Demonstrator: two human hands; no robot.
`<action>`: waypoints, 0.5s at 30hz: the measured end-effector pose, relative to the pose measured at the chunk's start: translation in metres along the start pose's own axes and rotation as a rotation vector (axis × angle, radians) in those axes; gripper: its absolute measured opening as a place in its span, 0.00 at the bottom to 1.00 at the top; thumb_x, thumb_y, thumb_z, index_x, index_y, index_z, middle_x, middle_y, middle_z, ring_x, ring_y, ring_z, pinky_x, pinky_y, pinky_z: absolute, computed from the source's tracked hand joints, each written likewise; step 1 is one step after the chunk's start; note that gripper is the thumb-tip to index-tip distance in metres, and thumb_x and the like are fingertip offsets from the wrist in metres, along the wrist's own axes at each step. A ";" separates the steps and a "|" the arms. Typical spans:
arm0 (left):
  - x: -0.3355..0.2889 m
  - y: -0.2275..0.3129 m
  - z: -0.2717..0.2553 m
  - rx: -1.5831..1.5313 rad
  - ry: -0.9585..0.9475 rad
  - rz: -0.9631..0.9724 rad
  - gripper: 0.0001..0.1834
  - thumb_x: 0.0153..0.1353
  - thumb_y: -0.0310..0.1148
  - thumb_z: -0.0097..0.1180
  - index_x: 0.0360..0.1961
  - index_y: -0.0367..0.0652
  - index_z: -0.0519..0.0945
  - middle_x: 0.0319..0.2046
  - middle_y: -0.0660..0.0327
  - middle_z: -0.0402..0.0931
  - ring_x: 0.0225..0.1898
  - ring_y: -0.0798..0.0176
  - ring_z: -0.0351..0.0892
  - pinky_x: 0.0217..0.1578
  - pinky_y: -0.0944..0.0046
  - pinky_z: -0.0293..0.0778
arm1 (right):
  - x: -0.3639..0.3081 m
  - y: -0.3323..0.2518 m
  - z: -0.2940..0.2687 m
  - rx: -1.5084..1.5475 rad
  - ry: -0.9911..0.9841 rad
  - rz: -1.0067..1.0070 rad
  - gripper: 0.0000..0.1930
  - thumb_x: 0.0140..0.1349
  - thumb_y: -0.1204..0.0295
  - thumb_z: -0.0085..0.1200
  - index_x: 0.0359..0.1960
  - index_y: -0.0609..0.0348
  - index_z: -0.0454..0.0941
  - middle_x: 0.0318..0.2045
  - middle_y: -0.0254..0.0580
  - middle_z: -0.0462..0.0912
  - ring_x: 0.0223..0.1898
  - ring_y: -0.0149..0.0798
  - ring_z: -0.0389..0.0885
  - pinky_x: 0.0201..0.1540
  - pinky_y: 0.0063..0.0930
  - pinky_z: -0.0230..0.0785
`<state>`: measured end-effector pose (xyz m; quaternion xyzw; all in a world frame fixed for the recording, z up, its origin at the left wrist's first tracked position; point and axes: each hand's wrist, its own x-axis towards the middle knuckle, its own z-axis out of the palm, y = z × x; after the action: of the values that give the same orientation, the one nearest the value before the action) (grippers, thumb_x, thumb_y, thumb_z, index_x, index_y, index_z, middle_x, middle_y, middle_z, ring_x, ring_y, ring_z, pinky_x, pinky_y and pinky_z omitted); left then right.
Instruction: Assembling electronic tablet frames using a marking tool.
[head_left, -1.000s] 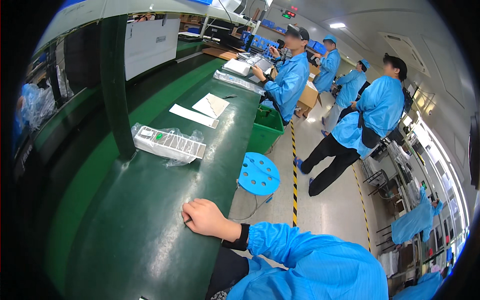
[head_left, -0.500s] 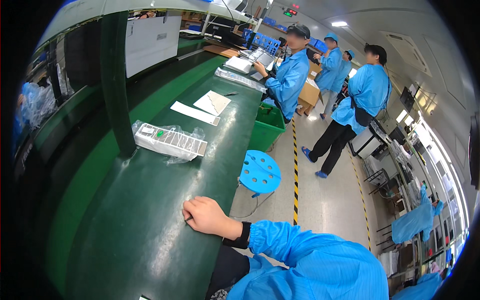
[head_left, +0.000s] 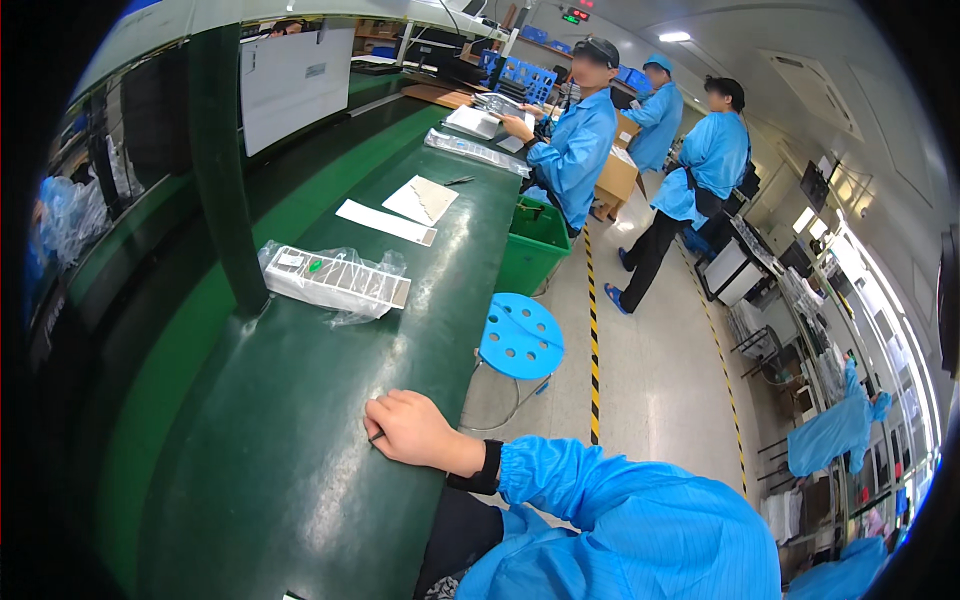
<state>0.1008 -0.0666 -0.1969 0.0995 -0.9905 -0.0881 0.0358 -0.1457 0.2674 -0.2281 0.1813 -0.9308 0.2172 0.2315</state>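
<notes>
The right hand [head_left: 410, 428] rests on the green desk [head_left: 290, 430], fingers curled closed around what looks like a short dark stick [head_left: 376, 437] poking out at the left; most of it is hidden, and the left hand is out of sight, so I cannot tell its state. The stick is probably light and stiff, best pinched near its showing end, while the white bundle [head_left: 335, 284] in clear plastic, lying just beside the post [head_left: 222, 170], would likely slip in its loose wrap and grip better by its long sides.
</notes>
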 end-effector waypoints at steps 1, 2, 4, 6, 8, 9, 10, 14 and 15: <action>0.000 0.000 0.000 0.001 -0.001 0.001 0.32 0.67 0.50 0.51 0.68 0.47 0.69 0.69 0.53 0.64 0.71 0.48 0.60 0.68 0.40 0.52 | 0.000 0.000 0.001 -0.022 0.011 -0.004 0.07 0.49 0.74 0.57 0.26 0.55 0.71 0.22 0.37 0.75 0.28 0.43 0.75 0.34 0.37 0.68; 0.000 0.001 0.000 0.001 -0.003 -0.005 0.32 0.67 0.50 0.50 0.68 0.47 0.68 0.69 0.53 0.64 0.71 0.48 0.60 0.68 0.40 0.52 | 0.000 0.000 0.001 -0.044 0.022 -0.008 0.07 0.49 0.74 0.57 0.26 0.55 0.71 0.22 0.37 0.75 0.28 0.43 0.75 0.34 0.37 0.68; 0.000 0.001 -0.001 0.002 -0.005 -0.012 0.32 0.68 0.51 0.50 0.68 0.47 0.68 0.69 0.53 0.64 0.71 0.48 0.60 0.68 0.40 0.53 | 0.000 -0.001 -0.001 -0.022 0.013 -0.006 0.07 0.48 0.74 0.58 0.26 0.56 0.70 0.22 0.39 0.74 0.28 0.44 0.75 0.33 0.38 0.69; 0.000 0.001 -0.001 0.014 -0.010 -0.016 0.32 0.68 0.51 0.50 0.68 0.47 0.68 0.69 0.53 0.64 0.71 0.48 0.60 0.68 0.40 0.53 | 0.001 -0.001 -0.001 0.001 0.004 -0.008 0.08 0.48 0.75 0.58 0.26 0.57 0.69 0.22 0.40 0.74 0.28 0.45 0.76 0.33 0.38 0.69; 0.000 0.002 -0.001 0.009 -0.011 -0.019 0.32 0.68 0.51 0.50 0.69 0.47 0.68 0.69 0.54 0.63 0.71 0.48 0.60 0.68 0.40 0.53 | 0.001 -0.001 -0.001 -0.003 0.012 -0.011 0.08 0.48 0.75 0.58 0.26 0.57 0.69 0.22 0.40 0.74 0.28 0.45 0.76 0.33 0.38 0.69; 0.000 0.002 -0.001 0.005 -0.011 -0.022 0.32 0.68 0.51 0.50 0.69 0.47 0.68 0.69 0.54 0.63 0.71 0.48 0.60 0.68 0.40 0.53 | 0.001 -0.002 -0.001 -0.003 0.011 -0.012 0.08 0.48 0.75 0.58 0.26 0.57 0.69 0.22 0.40 0.74 0.28 0.45 0.76 0.33 0.38 0.69; 0.000 0.002 -0.001 0.005 -0.011 -0.023 0.32 0.68 0.51 0.50 0.69 0.47 0.68 0.69 0.54 0.63 0.71 0.48 0.60 0.68 0.40 0.53 | 0.001 -0.002 -0.001 -0.001 0.006 -0.008 0.08 0.48 0.75 0.58 0.26 0.57 0.69 0.22 0.40 0.74 0.28 0.45 0.76 0.33 0.38 0.69; 0.000 0.000 0.000 -0.006 -0.004 -0.013 0.32 0.68 0.51 0.50 0.69 0.48 0.68 0.70 0.53 0.62 0.71 0.48 0.59 0.67 0.40 0.53 | 0.001 -0.001 -0.002 0.002 -0.008 0.000 0.07 0.49 0.74 0.57 0.26 0.55 0.71 0.22 0.38 0.75 0.28 0.43 0.75 0.34 0.37 0.69; -0.001 0.000 0.000 -0.006 -0.004 -0.009 0.32 0.68 0.51 0.50 0.69 0.48 0.68 0.70 0.53 0.62 0.71 0.48 0.59 0.67 0.40 0.53 | 0.000 -0.002 -0.002 0.002 -0.009 0.001 0.07 0.49 0.74 0.57 0.26 0.55 0.71 0.22 0.38 0.75 0.28 0.43 0.75 0.34 0.37 0.69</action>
<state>0.1014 -0.0662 -0.1973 0.1034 -0.9899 -0.0914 0.0338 -0.1444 0.2670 -0.2260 0.1820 -0.9317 0.2174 0.2271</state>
